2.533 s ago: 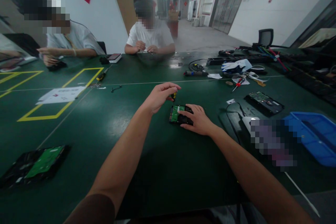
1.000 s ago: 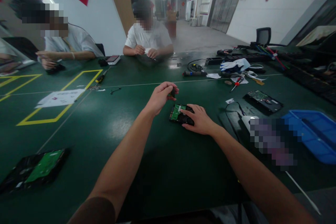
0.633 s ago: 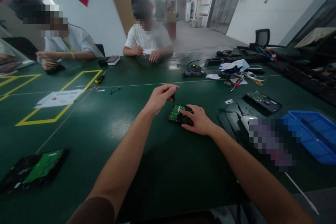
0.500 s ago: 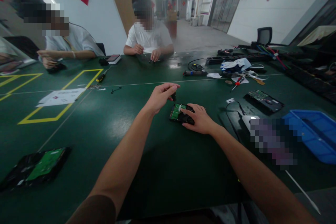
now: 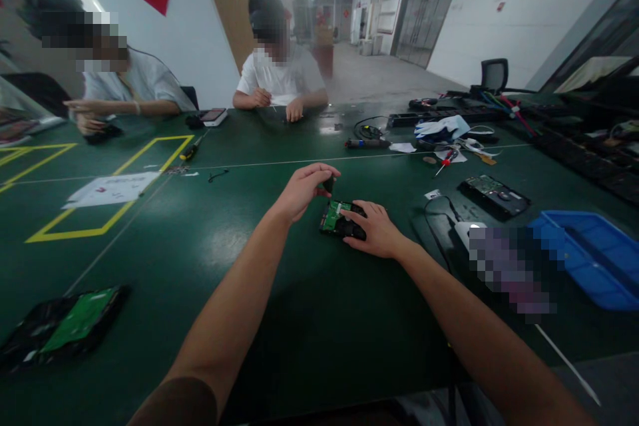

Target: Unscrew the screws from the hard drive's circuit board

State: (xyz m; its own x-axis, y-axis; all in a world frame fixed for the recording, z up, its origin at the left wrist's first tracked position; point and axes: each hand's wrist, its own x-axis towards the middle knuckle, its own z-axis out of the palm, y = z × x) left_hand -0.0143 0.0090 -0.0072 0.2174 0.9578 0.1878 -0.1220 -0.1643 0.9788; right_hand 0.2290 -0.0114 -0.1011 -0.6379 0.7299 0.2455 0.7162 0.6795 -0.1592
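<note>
A hard drive (image 5: 330,218) with a green circuit board and black casing lies on the green table in front of me. My right hand (image 5: 373,229) spans its right half, thumb along the near edge and fingers over the top, gripping it against the table. Above the drive's far left corner, my left hand (image 5: 310,188) is closed in a pinch around a short dark tool (image 5: 328,184). The tool points down towards the drive; its exact kind and tip are too small to make out.
Other hard drives lie at the front left (image 5: 74,323) and at the right (image 5: 494,196). A blue tray (image 5: 594,259), a cable, a red-handled screwdriver (image 5: 448,160) and white gloves (image 5: 444,128) are on the right. Two people sit across the table, near a yellow-handled screwdriver (image 5: 190,149).
The camera view has shifted slightly. Both hands keep nearly the same place at the drive; the left hand has turned a little, showing more of the dark tool.
</note>
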